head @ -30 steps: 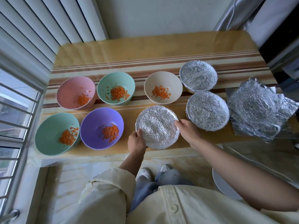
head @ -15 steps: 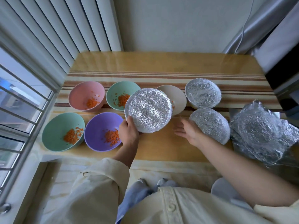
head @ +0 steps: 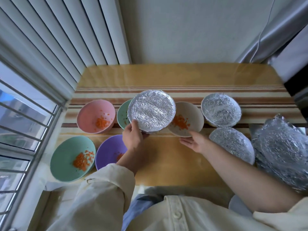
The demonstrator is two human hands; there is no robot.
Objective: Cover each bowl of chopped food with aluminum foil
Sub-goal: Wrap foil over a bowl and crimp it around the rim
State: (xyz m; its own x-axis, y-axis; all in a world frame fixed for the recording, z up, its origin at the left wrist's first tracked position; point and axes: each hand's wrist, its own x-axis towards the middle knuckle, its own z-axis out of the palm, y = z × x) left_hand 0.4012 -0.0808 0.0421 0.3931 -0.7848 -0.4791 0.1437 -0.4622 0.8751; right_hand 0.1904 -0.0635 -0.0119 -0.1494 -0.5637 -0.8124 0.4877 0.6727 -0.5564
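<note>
Aloft, foil-covered bowl [head: 151, 110] clasped in left grip [head: 133, 137], right grip [head: 195, 143] released, touching beige bowl [head: 191, 112]

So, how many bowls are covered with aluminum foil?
3. One round foil-covered bowl is held up by the left hand; a second foil-covered bowl stands back right; a third foil-covered bowl front right. The crumpled foil pile may hide more.

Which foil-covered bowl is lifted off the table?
The covered bowl that the left hand grips by its near rim, held up in front of the back-row green bowl. The other two covered bowls rest on the table at the right.
</note>
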